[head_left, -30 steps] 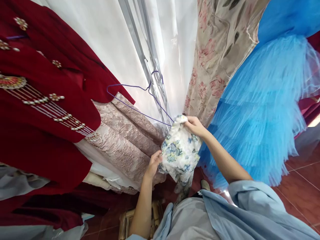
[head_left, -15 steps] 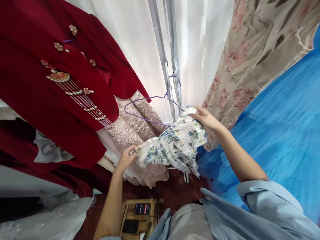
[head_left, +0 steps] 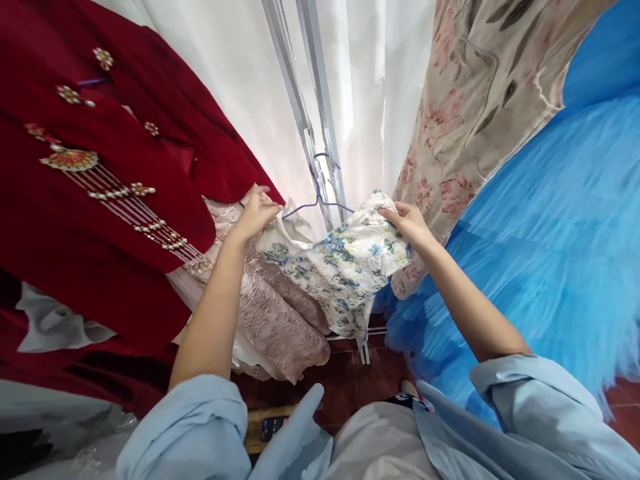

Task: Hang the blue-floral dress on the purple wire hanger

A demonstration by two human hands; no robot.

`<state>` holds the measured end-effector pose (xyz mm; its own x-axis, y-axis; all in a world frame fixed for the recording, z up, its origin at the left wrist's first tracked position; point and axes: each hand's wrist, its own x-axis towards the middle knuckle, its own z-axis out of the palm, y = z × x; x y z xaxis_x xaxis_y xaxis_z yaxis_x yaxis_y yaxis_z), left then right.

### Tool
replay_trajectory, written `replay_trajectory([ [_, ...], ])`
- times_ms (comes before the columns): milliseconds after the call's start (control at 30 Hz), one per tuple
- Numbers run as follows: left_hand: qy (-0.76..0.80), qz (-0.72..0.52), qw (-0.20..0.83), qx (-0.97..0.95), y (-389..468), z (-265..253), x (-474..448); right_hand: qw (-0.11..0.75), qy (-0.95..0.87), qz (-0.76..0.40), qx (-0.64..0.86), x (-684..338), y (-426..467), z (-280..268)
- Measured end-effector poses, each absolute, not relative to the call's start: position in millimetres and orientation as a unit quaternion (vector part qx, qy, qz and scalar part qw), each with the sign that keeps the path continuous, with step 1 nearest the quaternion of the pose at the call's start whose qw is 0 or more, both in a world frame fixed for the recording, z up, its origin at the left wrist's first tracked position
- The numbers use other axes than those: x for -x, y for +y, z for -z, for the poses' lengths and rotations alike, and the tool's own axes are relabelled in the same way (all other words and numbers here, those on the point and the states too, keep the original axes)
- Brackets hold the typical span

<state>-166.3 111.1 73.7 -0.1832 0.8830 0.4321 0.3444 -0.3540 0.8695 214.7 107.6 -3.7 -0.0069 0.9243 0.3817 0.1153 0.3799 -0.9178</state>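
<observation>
A white floral blouse (head_left: 345, 267) with blue and yellow-green flowers is spread between my hands. It sits over a thin purple hanger (head_left: 319, 195), whose hook is on a grey metal rail stand (head_left: 313, 93). My left hand (head_left: 257, 215) pinches the blouse at its left shoulder, near the hanger's left arm. My right hand (head_left: 406, 223) grips the cloth at the right shoulder, thumb on top. The blouse covers most of the hanger's lower part.
A dark red velvet garment (head_left: 100, 253) with beaded ornaments hangs at left, beside a pale pink brocade garment (head_left: 285, 320). On the right are a beige floral dress (head_left: 450, 127) and a blue tulle gown (head_left: 500, 267). Low down, a phone (head_left: 273, 428) lies on a wooden stool (head_left: 255, 420).
My left hand has risen with the blouse's left side, which now covers the hanger's left arm. My right hand keeps its hold. The view has shifted a little to the right.
</observation>
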Motion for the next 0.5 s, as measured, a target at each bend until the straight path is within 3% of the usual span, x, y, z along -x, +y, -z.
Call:
replay_trajectory([
  [200,0.487,-0.446,0.135,-0.739,50.7,-38.3,136.6,0.626,-0.564,-0.188,0.505,-214.7,102.4,27.0],
  [400,0.515,-0.474,0.038,-0.714,39.4,-45.9,158.4,0.642,-0.595,-0.169,0.453,-195.4,79.7,-23.1],
  [500,0.541,-0.512,0.009,-0.667,40.1,-23.7,173.5,0.562,-0.683,-0.275,0.377,-175.5,38.4,-48.4],
])
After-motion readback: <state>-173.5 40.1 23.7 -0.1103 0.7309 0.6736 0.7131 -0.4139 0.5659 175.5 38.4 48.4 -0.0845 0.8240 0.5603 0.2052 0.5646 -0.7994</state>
